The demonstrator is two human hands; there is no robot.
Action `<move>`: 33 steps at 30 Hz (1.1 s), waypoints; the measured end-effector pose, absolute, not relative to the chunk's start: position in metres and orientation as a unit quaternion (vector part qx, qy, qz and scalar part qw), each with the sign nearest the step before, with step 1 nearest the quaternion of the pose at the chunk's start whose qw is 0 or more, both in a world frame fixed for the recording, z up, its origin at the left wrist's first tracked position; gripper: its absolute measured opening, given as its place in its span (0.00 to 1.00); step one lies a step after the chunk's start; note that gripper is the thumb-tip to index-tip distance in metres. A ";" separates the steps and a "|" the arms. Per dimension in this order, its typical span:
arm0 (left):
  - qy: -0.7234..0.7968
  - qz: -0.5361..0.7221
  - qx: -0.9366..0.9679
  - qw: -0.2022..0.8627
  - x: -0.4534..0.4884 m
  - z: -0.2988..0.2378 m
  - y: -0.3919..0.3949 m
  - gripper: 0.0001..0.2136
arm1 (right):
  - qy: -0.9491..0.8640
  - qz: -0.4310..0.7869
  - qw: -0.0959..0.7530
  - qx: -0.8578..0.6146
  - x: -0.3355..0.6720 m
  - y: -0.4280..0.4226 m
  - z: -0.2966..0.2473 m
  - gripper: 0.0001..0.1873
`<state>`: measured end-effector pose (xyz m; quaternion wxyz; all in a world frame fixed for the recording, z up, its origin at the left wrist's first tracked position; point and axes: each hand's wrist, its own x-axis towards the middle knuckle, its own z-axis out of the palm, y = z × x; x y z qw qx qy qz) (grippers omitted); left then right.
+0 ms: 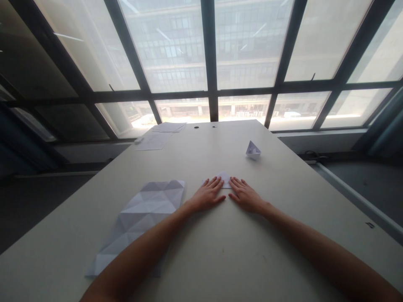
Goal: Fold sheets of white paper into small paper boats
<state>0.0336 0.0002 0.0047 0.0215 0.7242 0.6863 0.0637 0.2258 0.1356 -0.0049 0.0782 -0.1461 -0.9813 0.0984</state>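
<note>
A small folded piece of white paper (224, 178) lies flat on the white table, partly hidden under my fingers. My left hand (208, 194) rests flat on its left side, fingers stretched out and thumb pointing inward. On the right side my right hand (246, 195) lies in the same way, palm down with the fingers spread. The two thumbs point at each other with a narrow gap between them. Beyond my right hand stands a folded paper boat (252, 151). Under and beside my left forearm is a large creased sheet of paper (147, 208) with a pattern of triangular folds.
Several flat sheets of paper (151, 141) lie at the far left of the table (217, 260). Large windows (176, 50) rise behind the far edge. A small dark object (370, 225) sits near the right edge. Curtains (22, 142) hang at both sides.
</note>
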 end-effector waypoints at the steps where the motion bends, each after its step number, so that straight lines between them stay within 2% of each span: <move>1: 0.686 0.065 0.724 0.021 0.034 0.005 0.000 0.35 | -0.981 0.098 0.078 -0.150 0.225 0.136 -0.005 0.37; 11: 0.686 0.068 0.724 0.024 0.033 0.003 0.002 0.35 | -0.965 0.086 0.078 -0.237 0.223 0.135 -0.010 0.41; 22: 0.690 0.071 0.720 0.032 0.034 0.004 0.001 0.35 | -0.963 0.095 0.081 -0.240 0.224 0.135 -0.008 0.40; 33: 0.692 0.137 0.709 -0.016 0.030 -0.001 0.005 0.22 | -0.961 0.110 0.097 -0.234 0.225 0.136 -0.010 0.36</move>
